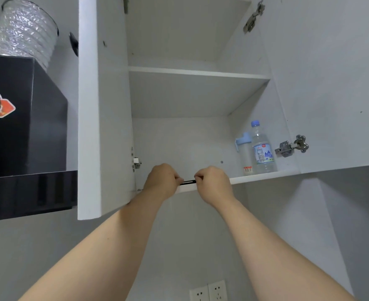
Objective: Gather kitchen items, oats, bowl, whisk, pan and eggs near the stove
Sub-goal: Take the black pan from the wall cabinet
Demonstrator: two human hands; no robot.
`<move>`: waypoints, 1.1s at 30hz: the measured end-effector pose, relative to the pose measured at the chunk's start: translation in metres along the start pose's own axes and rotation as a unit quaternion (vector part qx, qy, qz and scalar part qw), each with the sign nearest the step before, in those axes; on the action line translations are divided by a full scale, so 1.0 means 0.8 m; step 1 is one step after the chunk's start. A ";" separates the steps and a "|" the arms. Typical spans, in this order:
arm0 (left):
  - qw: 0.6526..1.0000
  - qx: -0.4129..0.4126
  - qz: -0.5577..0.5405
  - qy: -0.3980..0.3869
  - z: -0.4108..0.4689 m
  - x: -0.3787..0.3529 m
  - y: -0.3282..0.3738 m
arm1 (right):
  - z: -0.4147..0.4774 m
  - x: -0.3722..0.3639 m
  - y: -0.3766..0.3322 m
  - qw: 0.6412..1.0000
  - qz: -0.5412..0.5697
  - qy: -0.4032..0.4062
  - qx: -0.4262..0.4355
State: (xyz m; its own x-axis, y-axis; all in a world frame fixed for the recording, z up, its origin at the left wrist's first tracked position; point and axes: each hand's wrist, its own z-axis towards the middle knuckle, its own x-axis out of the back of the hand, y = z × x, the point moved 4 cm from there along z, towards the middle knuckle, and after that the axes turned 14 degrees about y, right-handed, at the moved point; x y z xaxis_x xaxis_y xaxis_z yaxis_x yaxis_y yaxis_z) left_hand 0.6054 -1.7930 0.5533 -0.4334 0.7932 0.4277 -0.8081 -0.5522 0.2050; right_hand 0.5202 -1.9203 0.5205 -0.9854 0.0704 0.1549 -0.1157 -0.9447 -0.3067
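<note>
Your left hand (160, 180): raised to the front edge of the cabinet's bottom shelf (263, 176), fingers curled shut around one end of a thin dark item (187, 182). Your right hand (214, 183): beside it, fingers pinched shut on the other end of the same item. Only a short dark strip shows between your fists, lying along the shelf's front edge near its middle; what it is cannot be told.

Bottom shelf, right rear corner: clear water bottle (262, 148) with blue cap, upright; just to its left and touching, a pale bottle with a light blue lid (244, 154).

Middle shelf (196, 72): white board above.

Cabinet doors: left door (102, 105) swung open toward you; right door (335, 83) open, metal hinge (292, 146) on it.

Left of cabinet: black range hood (25, 131), silver duct (25, 31) on top.

Wall below: two white sockets (208, 291).
</note>
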 end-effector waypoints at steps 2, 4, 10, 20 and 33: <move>0.999 -0.027 0.017 -0.011 0.001 0.002 0.007 | -0.001 0.000 -0.001 1.000 0.008 0.008 -0.009; 0.996 -0.060 0.061 -0.024 -0.002 0.003 0.016 | -0.003 -0.001 0.001 0.999 0.028 0.009 -0.024; 0.932 -0.225 0.284 -0.030 -0.017 0.004 0.051 | -0.018 0.008 0.012 0.986 0.113 0.055 -0.107; 0.859 -0.420 0.201 0.213 -0.084 0.033 0.062 | -0.059 0.062 0.018 0.827 0.306 0.017 -0.471; 0.877 -0.409 0.035 0.250 -0.156 0.088 0.049 | -0.091 0.095 -0.065 0.654 0.496 -0.051 -0.569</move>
State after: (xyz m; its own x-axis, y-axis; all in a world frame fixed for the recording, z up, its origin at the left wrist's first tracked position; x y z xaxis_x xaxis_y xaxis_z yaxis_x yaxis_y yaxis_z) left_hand 0.4935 -1.7262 0.4815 -0.4494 0.8907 -0.0681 -0.6993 -0.3982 -0.5936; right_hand 0.4420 -1.8427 0.4798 -0.6389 -0.4730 -0.6067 0.4987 0.3458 -0.7948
